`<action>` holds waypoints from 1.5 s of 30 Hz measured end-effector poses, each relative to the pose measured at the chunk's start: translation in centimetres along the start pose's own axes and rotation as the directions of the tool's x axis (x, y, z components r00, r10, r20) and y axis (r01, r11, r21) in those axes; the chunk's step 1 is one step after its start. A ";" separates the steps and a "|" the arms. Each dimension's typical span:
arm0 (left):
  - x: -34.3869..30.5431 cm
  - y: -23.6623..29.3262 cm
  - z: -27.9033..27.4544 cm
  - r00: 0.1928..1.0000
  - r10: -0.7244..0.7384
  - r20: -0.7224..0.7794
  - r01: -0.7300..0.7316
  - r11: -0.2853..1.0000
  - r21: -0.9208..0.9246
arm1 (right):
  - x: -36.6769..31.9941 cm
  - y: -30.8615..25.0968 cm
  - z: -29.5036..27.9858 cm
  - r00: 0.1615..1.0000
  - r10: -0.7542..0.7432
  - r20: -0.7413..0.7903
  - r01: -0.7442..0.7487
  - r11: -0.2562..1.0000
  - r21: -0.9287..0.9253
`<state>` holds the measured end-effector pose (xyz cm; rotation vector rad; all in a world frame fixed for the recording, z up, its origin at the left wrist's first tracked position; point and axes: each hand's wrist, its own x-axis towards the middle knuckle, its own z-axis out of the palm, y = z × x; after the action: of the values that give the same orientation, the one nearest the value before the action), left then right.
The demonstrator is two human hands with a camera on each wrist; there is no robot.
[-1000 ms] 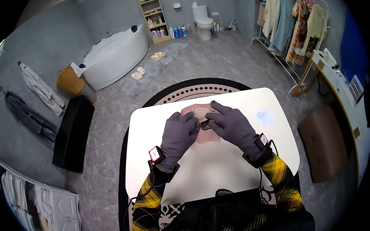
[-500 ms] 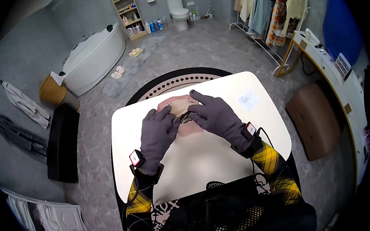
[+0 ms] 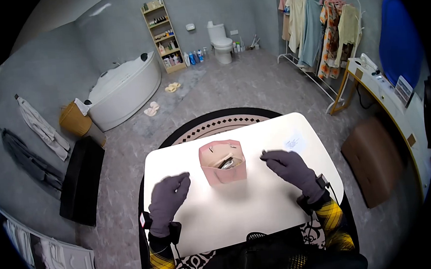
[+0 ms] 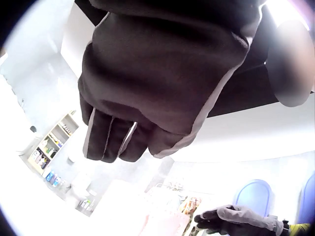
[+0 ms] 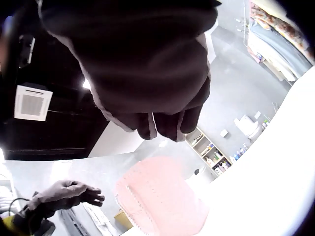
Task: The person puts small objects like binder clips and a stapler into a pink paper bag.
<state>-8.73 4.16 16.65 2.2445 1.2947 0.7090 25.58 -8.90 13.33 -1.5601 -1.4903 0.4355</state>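
Observation:
A pink pouch (image 3: 222,169) stands open on the white table (image 3: 258,205), with a small shiny item showing inside its mouth. My left hand (image 3: 172,190), in a grey glove, hovers over the table to the left of the pouch and holds nothing. My right hand (image 3: 280,161), also gloved, hovers to the right of the pouch with loosely curled fingers and holds nothing. Neither hand touches the pouch. The left wrist view shows the left hand's fingers (image 4: 115,140) loosely curled. In the right wrist view the pouch (image 5: 162,196) lies below the right hand's fingers (image 5: 167,120), and the left hand (image 5: 69,191) shows beyond.
A small paper slip (image 3: 294,142) lies on the table's far right. A brown stool (image 3: 373,160) stands to the right, a black bench (image 3: 81,173) to the left. A round rug (image 3: 215,122) lies under the table. Bathtub (image 3: 125,88) and clothes rack (image 3: 317,27) stand farther off.
Both hands have let go of the pouch and drawn apart, left hand to the left, right hand to the right. The pouch now stands alone and open.

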 end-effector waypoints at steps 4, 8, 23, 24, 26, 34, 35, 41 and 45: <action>-1.6 -4.4 3.2 0.924 -0.295 0.244 0.362 0.880 -0.308 | -3.0 3.2 0.6 0.945 0.321 0.064 -0.327 0.935 0.136; -2.5 -7.5 7.4 0.944 -0.240 0.228 0.330 0.736 -0.590 | -4.0 4.7 1.7 0.841 0.523 0.135 -0.536 0.776 0.332; -4.5 -9.6 12.1 0.941 -0.298 0.160 0.326 0.670 -0.667 | -4.2 7.4 4.3 0.863 0.498 0.088 -0.451 0.680 0.578; -4.4 -8.4 11.3 0.940 -0.307 0.153 0.333 0.712 -0.619 | -4.1 7.2 4.2 0.858 0.505 0.092 -0.460 0.678 0.573; -4.5 -7.6 10.8 0.933 -0.324 0.156 0.353 0.744 -0.567 | -3.9 7.2 4.4 0.847 0.527 0.070 -0.466 0.674 0.573; -5.2 -8.6 11.7 0.945 -0.299 0.134 0.316 0.725 -0.612 | -4.5 7.6 4.6 0.864 0.500 0.055 -0.433 0.683 0.589; -5.2 -8.9 12.0 0.950 -0.291 0.116 0.296 0.710 -0.639 | -4.5 7.7 4.6 0.867 0.496 0.055 -0.429 0.684 0.590; -5.2 -8.3 12.2 0.960 -0.271 0.068 0.238 0.664 -0.709 | -4.5 8.5 4.8 0.870 0.489 0.063 -0.431 0.691 0.581; -4.7 -7.9 11.2 0.959 -0.279 0.057 0.238 0.677 -0.696 | -4.2 8.1 4.7 0.863 0.501 0.072 -0.454 0.705 0.545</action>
<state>-8.75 2.18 2.28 1.3970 1.0814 0.9575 25.93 -9.98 3.16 -1.4454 -0.7601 0.9970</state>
